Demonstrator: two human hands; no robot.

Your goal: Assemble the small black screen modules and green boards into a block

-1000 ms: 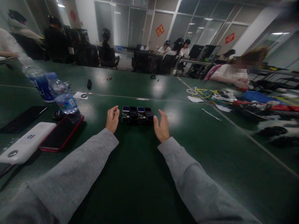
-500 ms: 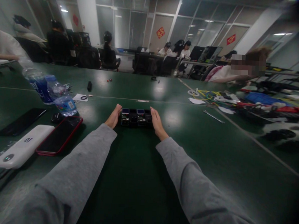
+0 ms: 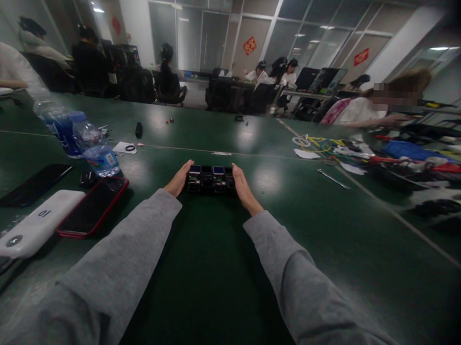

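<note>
Dead centre of the frame, on the green counter [image 3: 211, 254]: a row of dark modules [image 3: 211, 181], side by side, two w/ bluish screen-like tops, two plain dark. Joined or loose? Can't tell. At the row's L end, L hand [image 3: 179, 180]; at its R end, R hand [image 3: 245, 190]. Both flat, fingers fairly straight, palms facing in, row sandwiched btwn. Touching both ends, by the look of it; how firmly, can't tell.

Looks like bracing from both sides, so match pressure L & R, else likely skew or slide. Palms parallel, pls, & low by the counter: less chance of tipping. Go easy on the squeeze; if loose, prob. some risk of middle units popping up. Fingertips off the bluish tops, too, to avoid smudges. Wrists lvl, sleeves [image 3: 130, 244] off the edges.

Elsewhere: red-edged phone [image 3: 95, 206] well apart, left of frame, bottles [image 3: 102, 153] just behind; wrench [image 3: 333, 179] well apart, right of frame. No need to reach near either.
</note>
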